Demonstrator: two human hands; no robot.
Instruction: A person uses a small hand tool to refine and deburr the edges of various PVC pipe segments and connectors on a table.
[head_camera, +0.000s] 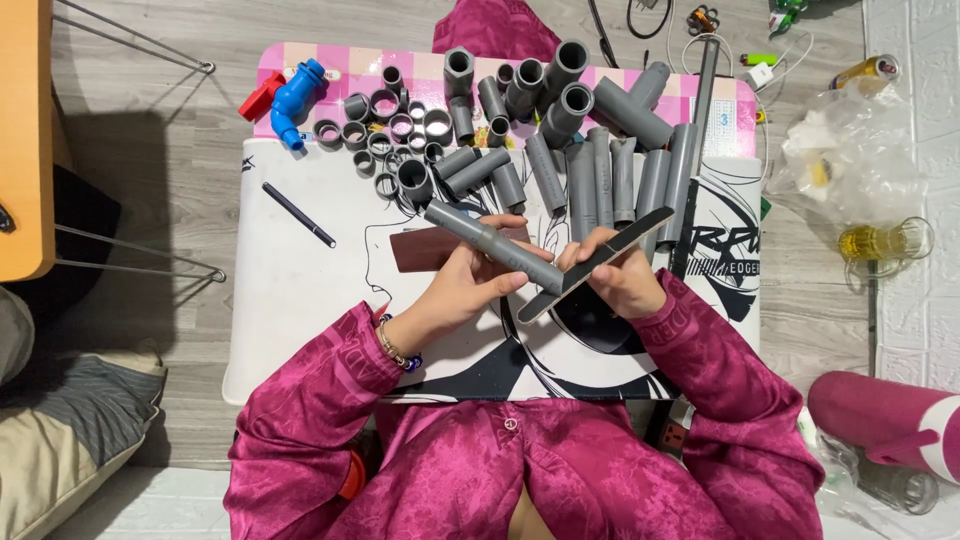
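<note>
A home floor workspace: wood-look flooring (180, 150), low table (300, 300), drinking glass (885, 242).

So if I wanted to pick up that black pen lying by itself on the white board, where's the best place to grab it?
Pinch the black pen around the middle of its barrel, coming straight down from above. It lies flat and slanted on the white board, with bare board on both long sides, so fingers fit either side. The grey rings sit beyond its upper end, so the middle is probably easiest.
</note>
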